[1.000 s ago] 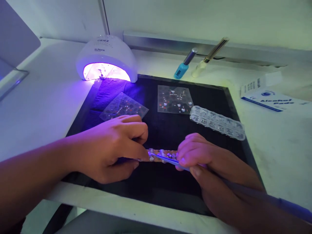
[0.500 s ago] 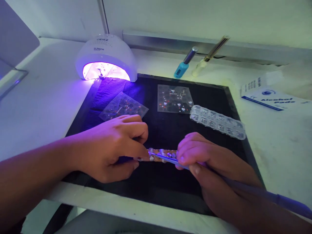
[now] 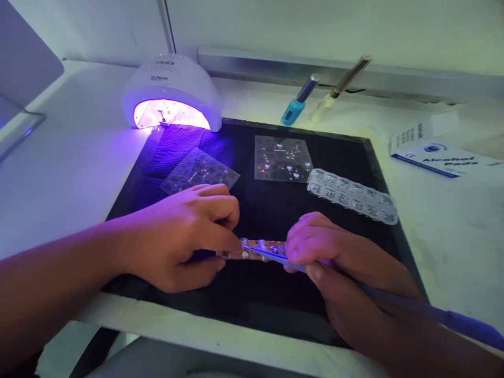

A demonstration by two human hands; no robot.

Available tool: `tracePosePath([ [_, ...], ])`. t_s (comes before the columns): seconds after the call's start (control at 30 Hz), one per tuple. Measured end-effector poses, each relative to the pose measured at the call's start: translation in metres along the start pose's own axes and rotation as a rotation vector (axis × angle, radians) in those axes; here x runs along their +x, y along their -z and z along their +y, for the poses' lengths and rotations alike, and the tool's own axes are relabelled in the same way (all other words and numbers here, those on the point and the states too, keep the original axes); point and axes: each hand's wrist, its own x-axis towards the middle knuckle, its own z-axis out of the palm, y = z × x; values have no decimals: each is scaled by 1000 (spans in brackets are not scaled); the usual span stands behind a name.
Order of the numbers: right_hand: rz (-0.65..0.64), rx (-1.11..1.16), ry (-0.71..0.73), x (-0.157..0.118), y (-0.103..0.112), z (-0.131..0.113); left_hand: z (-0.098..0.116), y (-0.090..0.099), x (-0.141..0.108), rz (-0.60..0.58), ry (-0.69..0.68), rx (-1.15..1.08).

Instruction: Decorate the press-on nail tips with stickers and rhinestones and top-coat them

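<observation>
My left hand [image 3: 192,236] is closed, thumb and index finger pinching the left end of a narrow tan strip [image 3: 254,256]. Small pale and shiny decorated pieces, which look like false nails, sit along that strip; its left end is hidden by my fingers. Held pen-like in my right hand [image 3: 318,252], also closed, is a long thin pointed tool [image 3: 413,310]; I cannot tell whether it is a brush or tweezers. Its tip lies over the strip, close to my left index fingertip. The strip's right end passes behind my right fingers.
A lit nail lamp [image 3: 169,86] stands at the back left of a black mat [image 3: 271,299]. Two sticker sheets [image 3: 281,157] and a clear compartment case [image 3: 350,197] lie on the mat. Behind are a blue bottle [image 3: 293,113], a pale bottle [image 3: 323,110] and an alcohol-pad box [image 3: 437,152].
</observation>
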Motion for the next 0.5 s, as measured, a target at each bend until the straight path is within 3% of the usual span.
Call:
tracePosePath([
  [0.5, 24, 19, -41, 0, -2, 0, 0, -2, 1, 10, 15, -37],
])
